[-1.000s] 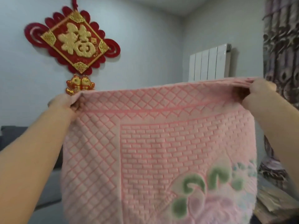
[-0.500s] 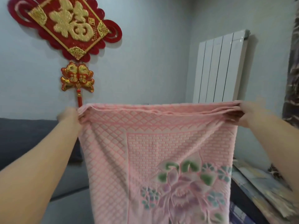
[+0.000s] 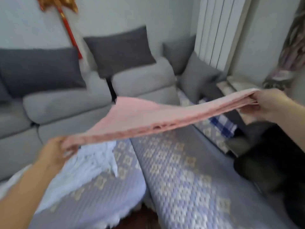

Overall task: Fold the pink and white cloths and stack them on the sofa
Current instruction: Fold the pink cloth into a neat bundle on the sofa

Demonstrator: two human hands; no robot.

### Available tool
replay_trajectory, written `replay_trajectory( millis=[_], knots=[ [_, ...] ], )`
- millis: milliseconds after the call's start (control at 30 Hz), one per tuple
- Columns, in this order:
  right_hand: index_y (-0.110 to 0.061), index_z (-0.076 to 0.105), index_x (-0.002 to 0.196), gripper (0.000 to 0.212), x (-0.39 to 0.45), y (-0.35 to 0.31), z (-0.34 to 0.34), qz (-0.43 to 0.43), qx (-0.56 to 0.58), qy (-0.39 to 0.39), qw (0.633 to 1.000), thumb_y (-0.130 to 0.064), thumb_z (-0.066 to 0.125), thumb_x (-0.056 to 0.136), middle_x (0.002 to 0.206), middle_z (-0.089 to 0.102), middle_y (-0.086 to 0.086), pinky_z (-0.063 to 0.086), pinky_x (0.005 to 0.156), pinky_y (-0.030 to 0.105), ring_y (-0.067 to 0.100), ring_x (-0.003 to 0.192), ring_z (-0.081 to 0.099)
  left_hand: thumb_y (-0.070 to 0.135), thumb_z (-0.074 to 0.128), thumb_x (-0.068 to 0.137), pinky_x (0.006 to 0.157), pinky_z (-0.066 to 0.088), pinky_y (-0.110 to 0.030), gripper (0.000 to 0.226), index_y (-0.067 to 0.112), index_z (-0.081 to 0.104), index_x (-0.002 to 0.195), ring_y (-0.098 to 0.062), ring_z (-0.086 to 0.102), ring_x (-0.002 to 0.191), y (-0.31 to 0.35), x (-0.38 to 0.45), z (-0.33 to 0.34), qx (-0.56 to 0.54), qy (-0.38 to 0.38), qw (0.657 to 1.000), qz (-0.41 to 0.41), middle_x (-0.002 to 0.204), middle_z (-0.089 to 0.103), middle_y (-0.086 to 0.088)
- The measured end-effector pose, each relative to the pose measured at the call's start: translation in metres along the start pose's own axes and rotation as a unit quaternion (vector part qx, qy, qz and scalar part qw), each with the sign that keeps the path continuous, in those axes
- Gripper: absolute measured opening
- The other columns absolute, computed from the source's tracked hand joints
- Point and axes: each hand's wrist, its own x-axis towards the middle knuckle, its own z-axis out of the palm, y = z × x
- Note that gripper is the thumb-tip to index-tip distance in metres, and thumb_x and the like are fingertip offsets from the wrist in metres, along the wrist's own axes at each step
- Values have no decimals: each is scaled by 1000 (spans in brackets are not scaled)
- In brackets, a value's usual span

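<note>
The pink cloth (image 3: 148, 116) is stretched almost flat in the air above the sofa seat. My left hand (image 3: 56, 151) pinches its near left corner. My right hand (image 3: 270, 103) grips the bunched right corner, where several layers show. Under the left hand a white cloth (image 3: 89, 164) lies spread and rumpled on the sofa's patterned purple-grey cover (image 3: 181, 171). The view is blurred by motion.
Grey back cushions (image 3: 142, 81) and dark pillows (image 3: 118, 50) line the wall behind. A white radiator (image 3: 216, 30) stands at the back right, a blue checked cloth (image 3: 221, 126) lies below my right hand, and a dark object (image 3: 274, 156) sits at the right.
The view has dropped from the wall to the sofa. The pink cloth, earlier hanging upright between both hands, is now swung forward and held nearly level over the seat.
</note>
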Motion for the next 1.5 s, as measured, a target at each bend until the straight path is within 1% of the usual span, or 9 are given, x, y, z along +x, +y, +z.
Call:
replay_trajectory(
  millis=[100, 233, 333, 500, 800, 1033, 1233, 1333, 1500],
  knots=[
    [-8, 61, 99, 34, 10, 120, -34, 104, -24, 40, 993, 3, 29, 98, 69, 72, 10, 61, 51, 40, 23, 54, 68, -3, 50, 92, 40, 46, -16, 14, 4, 60, 98, -10, 59, 45, -96, -97, 33, 147, 8, 981, -126, 70, 59, -9],
    [-1, 62, 113, 42, 36, 273, -74, 244, -3, 146, 959, 7, 28, 92, 82, 72, 17, 56, 41, 49, 32, 60, 70, -11, 45, 96, 71, 52, -35, 23, 2, 61, 105, -28, 58, 79, -248, -142, 41, 200, 25, 931, -305, 95, 59, -16],
    [0, 62, 125, 49, 65, 378, -110, 313, 40, 215, 924, -1, 29, 89, 118, 68, 20, 56, 65, 59, 39, 96, 69, -13, 50, 93, 82, 55, -46, 24, 7, 62, 95, -31, 61, 92, -328, -166, 61, 253, -20, 894, -370, 108, 61, -18],
    [-9, 56, 87, 30, 55, 459, -172, 351, 53, 263, 897, -14, 30, 103, 125, 62, 13, 55, 80, 51, 33, 92, 65, -15, 53, 91, 86, 56, -46, 24, 7, 64, 92, -31, 64, 88, -403, -188, 68, 331, -41, 838, -431, 113, 64, -20],
    [0, 63, 92, 26, -3, 518, -234, 390, 0, 346, 853, -7, 38, 96, 47, 63, 7, 52, 49, 27, 20, 55, 64, -8, 51, 97, 69, 56, -29, 23, 2, 70, 102, -31, 65, 101, -418, -242, 58, 386, -75, 809, -437, 118, 60, -12],
    [-12, 51, 100, 9, -180, 606, -119, 586, 52, 137, 797, -21, 50, 101, 86, 48, 12, 51, 71, 38, 23, 66, 56, -11, 53, 95, 74, 59, -34, 25, 3, 71, 106, -36, 67, 104, -422, -267, 92, 291, -65, 844, -445, 122, 64, -18],
    [-9, 33, 153, 76, -233, 597, -41, 561, 327, 135, 749, -53, 57, 96, 156, 35, 19, 38, 113, 52, 44, 140, 37, -12, 54, 94, 82, 58, -37, 27, 1, 74, 107, -36, 67, 106, -366, -256, 110, 196, -78, 873, -439, 123, 64, -20],
    [-10, 66, 124, 72, -202, 577, -43, 478, 410, 156, 761, -66, 71, 78, 127, 66, 9, 50, 97, 58, 48, 122, 51, -12, 60, 89, 88, 56, -39, 30, -1, 70, 115, -30, 69, 98, -321, -236, 121, 151, -125, 883, -427, 116, 70, -18],
    [-14, 61, 111, 75, -104, 529, -73, 396, 360, 184, 824, -57, 81, 53, 97, 74, 10, 56, 70, 39, 26, 81, 74, -8, 66, 76, 83, 56, -37, 37, -4, 72, 112, -27, 67, 82, -255, -166, 128, 142, -223, 870, -416, 95, 72, -16]
  ],
)
